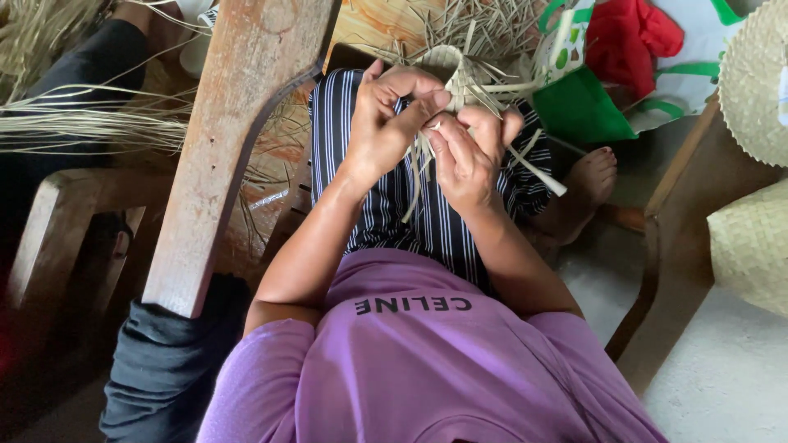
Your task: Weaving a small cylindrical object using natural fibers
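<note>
Looks like a home weaving workshop, a small craft corner rather than a factory. Shown by bundles of long dried pale straw [90, 123] lying loose at the left, a scatter of cut pale straw strips [484, 29] on the ground ahead, and finished woven straw pieces [751, 238] with scalloped edges stacked at the right. Furnished with worn bare wooden seats: a weathered brown wooden armrest [222, 156] and a dark wooden chair frame [677, 246]. Floored in plain grey concrete [730, 377], with green-and-white and red cloth bags [624, 57] dropped nearby.
</note>
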